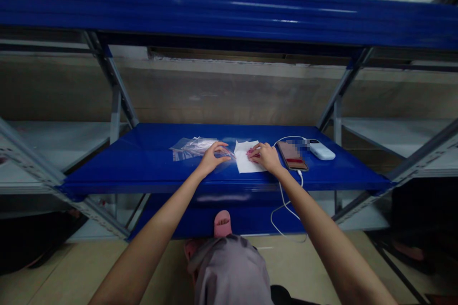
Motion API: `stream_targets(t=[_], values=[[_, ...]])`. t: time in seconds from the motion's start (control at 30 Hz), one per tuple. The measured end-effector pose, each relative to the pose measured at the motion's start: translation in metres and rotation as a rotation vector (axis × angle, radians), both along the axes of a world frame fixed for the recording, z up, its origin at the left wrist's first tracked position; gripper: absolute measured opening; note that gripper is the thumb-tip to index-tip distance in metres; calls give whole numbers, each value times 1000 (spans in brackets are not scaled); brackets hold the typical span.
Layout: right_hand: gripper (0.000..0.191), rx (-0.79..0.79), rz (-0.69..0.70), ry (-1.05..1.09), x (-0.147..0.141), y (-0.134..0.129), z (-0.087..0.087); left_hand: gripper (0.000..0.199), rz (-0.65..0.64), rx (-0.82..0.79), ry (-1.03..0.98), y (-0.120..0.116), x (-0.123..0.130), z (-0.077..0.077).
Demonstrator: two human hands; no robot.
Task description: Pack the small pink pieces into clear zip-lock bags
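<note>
A white sheet of paper (244,164) lies on the blue shelf (143,174), with small pink pieces (249,152) on it. My right hand (266,156) is over the paper's right part, its fingertips pressed together at the pink pieces. Left of the paper, my left hand (213,157) holds a small clear bag (228,153) between thumb and fingers, its opening side toward the paper. Several flat clear plastic bags (189,147) lie in a loose pile just left of my left hand.
To the right lie a phone (291,155) and a white power bank (322,150), with a white cable (282,195) hanging over the shelf's front edge. A blue upper beam (229,14) crosses above. People's dark-clothed legs show at both sides.
</note>
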State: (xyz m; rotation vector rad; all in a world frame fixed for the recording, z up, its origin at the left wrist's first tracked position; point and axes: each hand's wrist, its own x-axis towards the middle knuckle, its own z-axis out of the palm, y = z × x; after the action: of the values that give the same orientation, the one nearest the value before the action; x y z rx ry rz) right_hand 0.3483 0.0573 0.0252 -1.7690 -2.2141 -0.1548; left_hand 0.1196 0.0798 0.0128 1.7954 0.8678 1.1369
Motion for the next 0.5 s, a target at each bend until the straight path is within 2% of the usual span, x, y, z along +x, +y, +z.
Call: stream_targets(t=[0.17, 0.3, 0.5], values=[[12, -19, -41, -28, -8, -6, 8, 41, -11, -7, -5, 0, 1, 2], [11, -92, -125, -58, -19, -4, 16, 42, -17, -9, 3, 0, 3, 2], [14, -86, -137, -89, -24, -3, 17, 43, -29, 20, 18, -1, 4, 0]])
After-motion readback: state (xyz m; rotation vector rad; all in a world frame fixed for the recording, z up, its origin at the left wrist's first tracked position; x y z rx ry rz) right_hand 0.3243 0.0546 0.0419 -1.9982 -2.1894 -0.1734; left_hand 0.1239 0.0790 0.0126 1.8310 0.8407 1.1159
